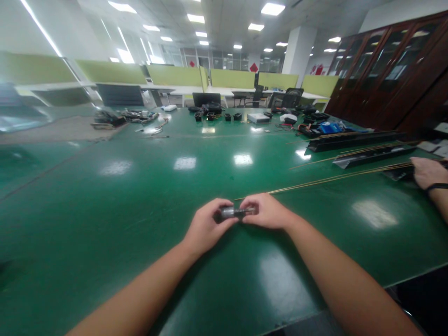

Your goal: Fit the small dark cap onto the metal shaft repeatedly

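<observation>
- From our head view, taking the silver cylinder (228,213) as the clock's centre, we have it just above the green table (122,219), or resting on it; we cannot tell which.
- At eight o'clock our left hand (205,226) grips the cylinder narrowly between thumb and fingers.
- At three o'clock our right hand (269,212) closes narrowly on a dark slim piece (241,213) in line with the cylinder; blur hides whether the two are joined.
- Towards two o'clock we see thin brass rods (329,180), their near ends just beyond our right hand, and black channels (357,141).
- Between two and three, a co-worker's hand (427,172) touches the nearest channel.
- At twelve o'clock, well apart, small black boxes (210,116) stand.
</observation>
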Demonstrator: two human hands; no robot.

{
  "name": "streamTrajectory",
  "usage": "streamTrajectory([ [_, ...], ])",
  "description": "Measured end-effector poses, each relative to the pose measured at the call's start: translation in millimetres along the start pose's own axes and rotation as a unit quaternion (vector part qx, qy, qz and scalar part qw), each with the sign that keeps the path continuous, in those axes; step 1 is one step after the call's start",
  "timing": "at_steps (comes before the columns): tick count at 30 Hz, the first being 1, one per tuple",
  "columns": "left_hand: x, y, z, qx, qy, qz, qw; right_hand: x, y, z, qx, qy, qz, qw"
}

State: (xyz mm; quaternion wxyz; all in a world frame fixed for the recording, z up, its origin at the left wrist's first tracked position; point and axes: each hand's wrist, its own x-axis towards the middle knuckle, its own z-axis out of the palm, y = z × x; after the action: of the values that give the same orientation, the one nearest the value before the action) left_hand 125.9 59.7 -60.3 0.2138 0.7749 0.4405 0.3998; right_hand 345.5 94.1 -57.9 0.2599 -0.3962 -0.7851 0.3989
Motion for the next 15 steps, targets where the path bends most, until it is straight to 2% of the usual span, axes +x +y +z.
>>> streamTrajectory([
  [4,1.2,0.4,-2.0,-0.016,0.026,0.027,0.999,-2.4,-6.9,3.2,-0.040,0.001,-0.034,0.999],
  [9,1.2,4.0,-0.1,-0.042,0.019,0.053,0.998,-5.2,-13.4,2.7,-0.120,0.040,-0.072,0.989],
  [15,1.2,8.9,1.5,-0.037,0.024,0.058,0.997,-5.8,-14.7,3.5,-0.120,0.050,-0.106,0.986],
])
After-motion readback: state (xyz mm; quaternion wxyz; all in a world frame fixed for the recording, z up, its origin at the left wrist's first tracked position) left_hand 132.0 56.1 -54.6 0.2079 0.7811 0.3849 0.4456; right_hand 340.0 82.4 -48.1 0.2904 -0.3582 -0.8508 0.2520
